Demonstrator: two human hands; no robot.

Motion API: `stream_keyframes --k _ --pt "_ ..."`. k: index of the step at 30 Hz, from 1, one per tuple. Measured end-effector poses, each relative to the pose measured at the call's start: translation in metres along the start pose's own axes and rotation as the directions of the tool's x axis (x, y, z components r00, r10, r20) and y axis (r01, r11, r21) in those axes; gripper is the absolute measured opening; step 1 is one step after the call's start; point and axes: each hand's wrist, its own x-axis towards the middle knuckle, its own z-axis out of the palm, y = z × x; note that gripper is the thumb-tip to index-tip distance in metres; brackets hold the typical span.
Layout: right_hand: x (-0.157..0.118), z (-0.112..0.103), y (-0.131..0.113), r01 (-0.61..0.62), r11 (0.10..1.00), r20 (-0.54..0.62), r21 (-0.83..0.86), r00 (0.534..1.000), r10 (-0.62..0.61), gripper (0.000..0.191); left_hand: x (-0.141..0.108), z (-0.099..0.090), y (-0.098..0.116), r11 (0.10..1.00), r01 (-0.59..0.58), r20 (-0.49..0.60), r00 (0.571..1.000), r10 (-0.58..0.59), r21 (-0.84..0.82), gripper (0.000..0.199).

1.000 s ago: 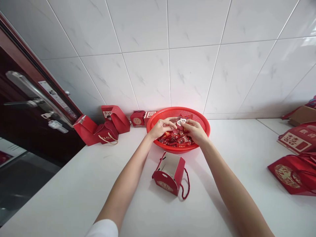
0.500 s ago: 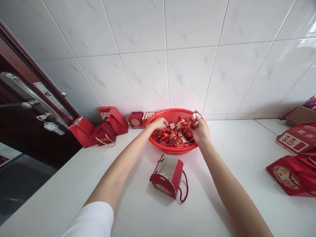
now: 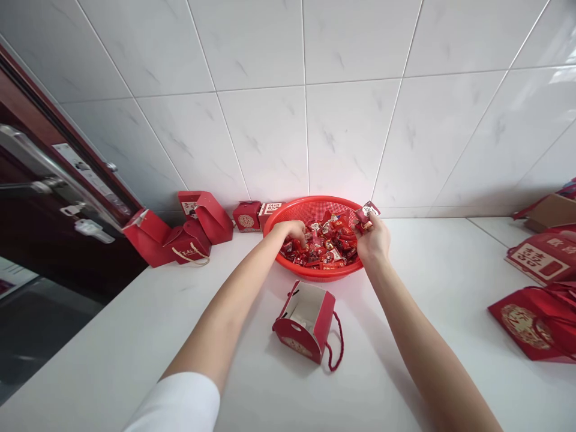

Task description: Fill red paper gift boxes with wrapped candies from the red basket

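Observation:
A red plastic basket (image 3: 315, 275) holds many red wrapped candies (image 3: 330, 240). My left hand (image 3: 292, 233) reaches over its left side, fingers curled down among the candies; whether it grips one is hidden. At the right rim, my right hand (image 3: 372, 234) is closed on wrapped candies (image 3: 366, 213), which show above its fingers. In front of the basket stands a red box (image 3: 303, 324) with its top open, a pale inside and a red cord handle hanging on its right.
Red gift boxes (image 3: 189, 237) stand on the white counter (image 3: 180, 336) at the left. Two small boxes (image 3: 247, 216) are beside the basket against the tiled wall. More red boxes (image 3: 531, 321) and a brown carton (image 3: 551, 213) are at the right. A door handle is far left.
My left hand has moved slightly right and down into the candies. My right hand, with its candies, has shifted slightly right. The view has turned a little.

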Motion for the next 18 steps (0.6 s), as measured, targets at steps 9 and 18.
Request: stream_keyframes --k 9,18 --pt "-0.009 0.005 -0.006 -0.081 0.997 0.078 -0.015 0.994 0.082 0.022 -0.021 -0.006 0.008 0.949 -0.159 -0.032 0.987 0.156 -0.274 0.034" --pt "-0.009 0.005 -0.005 -0.146 0.985 0.185 -0.095 0.969 0.162 0.020 -0.033 -0.005 0.014 0.950 -0.152 0.136 0.972 0.194 -0.273 0.035"
